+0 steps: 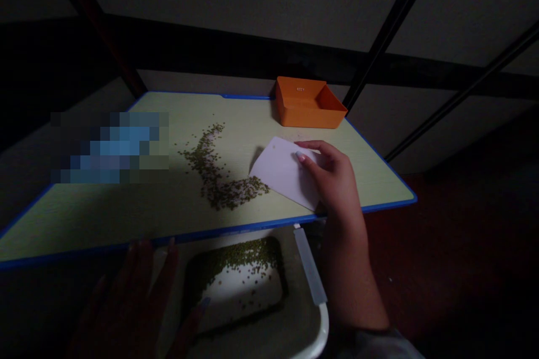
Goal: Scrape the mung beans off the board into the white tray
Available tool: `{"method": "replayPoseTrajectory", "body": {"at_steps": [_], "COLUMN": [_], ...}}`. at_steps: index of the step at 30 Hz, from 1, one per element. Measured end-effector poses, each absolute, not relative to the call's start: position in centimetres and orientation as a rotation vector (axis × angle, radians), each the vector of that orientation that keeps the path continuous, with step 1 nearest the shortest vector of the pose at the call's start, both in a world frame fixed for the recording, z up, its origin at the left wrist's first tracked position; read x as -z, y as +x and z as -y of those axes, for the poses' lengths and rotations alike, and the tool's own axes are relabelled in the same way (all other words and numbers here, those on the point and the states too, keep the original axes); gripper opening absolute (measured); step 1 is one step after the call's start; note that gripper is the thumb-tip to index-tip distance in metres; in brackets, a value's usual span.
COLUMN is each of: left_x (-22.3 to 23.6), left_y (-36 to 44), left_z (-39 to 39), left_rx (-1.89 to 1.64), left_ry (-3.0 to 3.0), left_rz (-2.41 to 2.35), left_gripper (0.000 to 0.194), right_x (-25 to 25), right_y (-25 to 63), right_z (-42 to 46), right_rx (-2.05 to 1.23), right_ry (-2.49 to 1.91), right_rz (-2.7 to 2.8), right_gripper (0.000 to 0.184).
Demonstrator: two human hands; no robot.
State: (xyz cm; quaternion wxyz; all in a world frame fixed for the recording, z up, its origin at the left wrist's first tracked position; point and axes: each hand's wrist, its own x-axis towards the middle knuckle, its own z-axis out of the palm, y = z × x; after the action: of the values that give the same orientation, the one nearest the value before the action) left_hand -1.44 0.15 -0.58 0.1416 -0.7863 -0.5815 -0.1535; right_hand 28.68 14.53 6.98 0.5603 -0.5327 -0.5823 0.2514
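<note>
My right hand point(332, 179) rests on a white plastic scraper point(282, 171) and grips it, fingers over its near side. The scraper lies flat on the pale green, blue-edged table point(105, 213), just right of a curved trail of mung beans point(210, 174). My left hand point(135, 297) is dim and below the table's front edge, fingers spread and holding nothing. It is nearest a white container point(248, 303) whose dark-lined hollow holds more mung beans point(236, 263).
An orange rectangular box point(309, 104) stands at the table's far edge. A pixelated blurred patch point(109, 148) hides the table's left part. Dark metal bars and pale wall panels lie behind the table, and a dark red floor lies to the right.
</note>
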Motion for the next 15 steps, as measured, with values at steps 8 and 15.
{"method": "replayPoseTrajectory", "body": {"at_steps": [8, 15], "left_x": [0.5, 0.6], "left_y": [-1.2, -1.4], "left_z": [-0.5, -0.2], "left_rx": [0.460, 0.484], "left_ry": [-2.273, -2.273], "left_rz": [1.649, 1.673], "left_gripper": [0.077, 0.078], "right_x": [-7.0, -7.5], "right_y": [29.3, 30.8], "right_z": [-13.8, -13.1], "right_rx": [-0.692, -0.685], "right_ry": [-1.211, -1.261], "right_rz": [1.417, 1.329], "right_gripper": [0.014, 0.016]}}
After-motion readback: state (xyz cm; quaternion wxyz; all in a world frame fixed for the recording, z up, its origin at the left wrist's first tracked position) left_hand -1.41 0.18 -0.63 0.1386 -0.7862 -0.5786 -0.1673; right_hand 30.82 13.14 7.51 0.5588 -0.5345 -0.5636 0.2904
